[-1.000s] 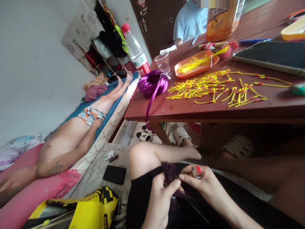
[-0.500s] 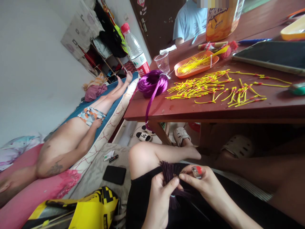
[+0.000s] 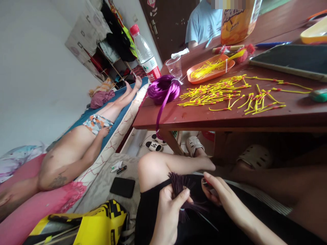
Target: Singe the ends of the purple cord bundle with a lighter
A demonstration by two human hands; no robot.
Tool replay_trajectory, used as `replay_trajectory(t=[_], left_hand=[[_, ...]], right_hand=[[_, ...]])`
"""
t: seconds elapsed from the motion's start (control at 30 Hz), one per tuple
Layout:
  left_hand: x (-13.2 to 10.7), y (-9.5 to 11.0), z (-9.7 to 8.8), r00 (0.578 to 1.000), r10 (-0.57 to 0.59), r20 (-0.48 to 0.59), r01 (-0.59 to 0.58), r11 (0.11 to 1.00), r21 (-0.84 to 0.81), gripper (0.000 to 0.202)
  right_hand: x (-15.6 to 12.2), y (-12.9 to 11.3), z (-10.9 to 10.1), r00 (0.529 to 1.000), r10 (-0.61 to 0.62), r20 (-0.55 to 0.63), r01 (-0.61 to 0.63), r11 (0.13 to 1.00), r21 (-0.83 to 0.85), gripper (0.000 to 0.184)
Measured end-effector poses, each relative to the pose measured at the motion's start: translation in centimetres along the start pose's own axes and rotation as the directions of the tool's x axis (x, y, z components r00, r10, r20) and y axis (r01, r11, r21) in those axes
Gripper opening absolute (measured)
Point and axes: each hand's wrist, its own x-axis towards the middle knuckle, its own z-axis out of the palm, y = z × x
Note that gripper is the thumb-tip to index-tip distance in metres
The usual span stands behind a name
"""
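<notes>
A bundle of dark purple cords [image 3: 177, 183] is gripped in my left hand [image 3: 171, 204], its thumb pressed across the strands. The cut ends fan out above the fist, and a pale tie [image 3: 182, 209] circles the bundle lower down. Loose strands stick out to the right over my black-clothed lap. My right hand [image 3: 221, 194] is apart from the bundle, just to its right, with fingers curled. A small red and grey thing [image 3: 205, 183] shows at those fingers; its kind is unclear.
On the brown table [image 3: 194, 119] are yellow knotted cords [image 3: 217, 90], a purple cord coil [image 3: 163, 89], an orange tray [image 3: 201, 79], a bottle [image 3: 146, 56] and a tablet-like device [image 3: 291, 59]. A phone [image 3: 122, 187] lies left of my knee. A person [image 3: 71, 153] lies on the bed.
My right hand has drawn away from the bundle to the right, its fingers turning inward. The bundle stays in my left hand, tilted slightly.
</notes>
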Motion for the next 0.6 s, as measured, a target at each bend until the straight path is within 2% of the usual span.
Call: replay_trajectory(t=[0.13,0.37,0.6], left_hand=[[-0.1,0.0,0.0,0.999,0.014,0.029,-0.014,1.0,-0.01,0.019],[-0.1,0.3,0.2,0.998,0.015,0.064,-0.015,1.0,-0.006,0.02],[0.0,0.2,0.1,0.997,0.011,0.078,-0.011,1.0,-0.003,0.02]], right_hand=[[0.0,0.0,0.2,0.999,0.045,-0.009,-0.045,0.999,-0.024,0.045],[0.3,1.7,0.4,0.997,0.004,-0.082,-0.005,1.0,-0.01,0.042],[0.3,1.4,0.5,0.999,0.0,-0.036,0.0,1.0,-0.013,0.042]])
